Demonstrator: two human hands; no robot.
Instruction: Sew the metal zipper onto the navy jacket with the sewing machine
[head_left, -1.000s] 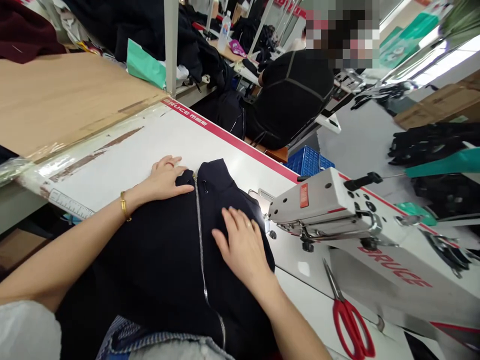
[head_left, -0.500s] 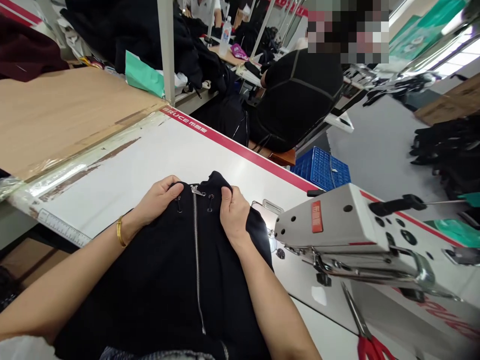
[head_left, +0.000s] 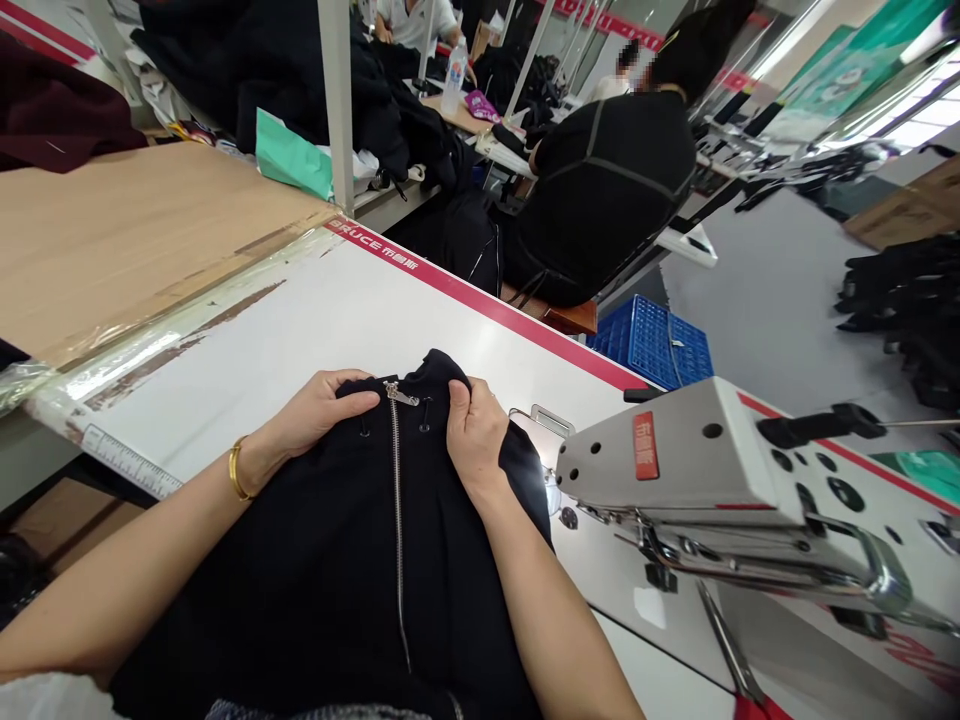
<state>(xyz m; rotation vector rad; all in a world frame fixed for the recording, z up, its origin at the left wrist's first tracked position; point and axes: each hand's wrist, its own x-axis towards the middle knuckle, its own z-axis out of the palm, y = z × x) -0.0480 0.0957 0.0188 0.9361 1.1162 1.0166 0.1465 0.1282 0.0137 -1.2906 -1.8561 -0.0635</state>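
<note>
A black zippered garment (head_left: 322,560) lies spread over the table's front edge and toward my lap. Down its middle runs a metal zipper (head_left: 398,520), with the slider and pull tab (head_left: 401,394) at the top edge. My left hand (head_left: 322,408) grips that edge left of the slider, thumb on top and fingers beneath the cloth. On the other side, my right hand (head_left: 478,432) pinches the edge, where the fabric bunches up. Small eyelets with short dark cords sit on both sides of the zipper.
A sewing machine (head_left: 675,450) stands close to my right hand, its needle area lit. Red-handled scissors (head_left: 731,640) lie at the lower right. Beyond the table's red edge are a blue crate (head_left: 660,340) and a seated person in black (head_left: 607,190). Brown board (head_left: 150,220) covers the left table.
My left thumb has slid right along the garment's edge, closer to the zipper slider. The pull tab has shifted slightly. The whole view has moved a little, and both hands still hold the cloth.
</note>
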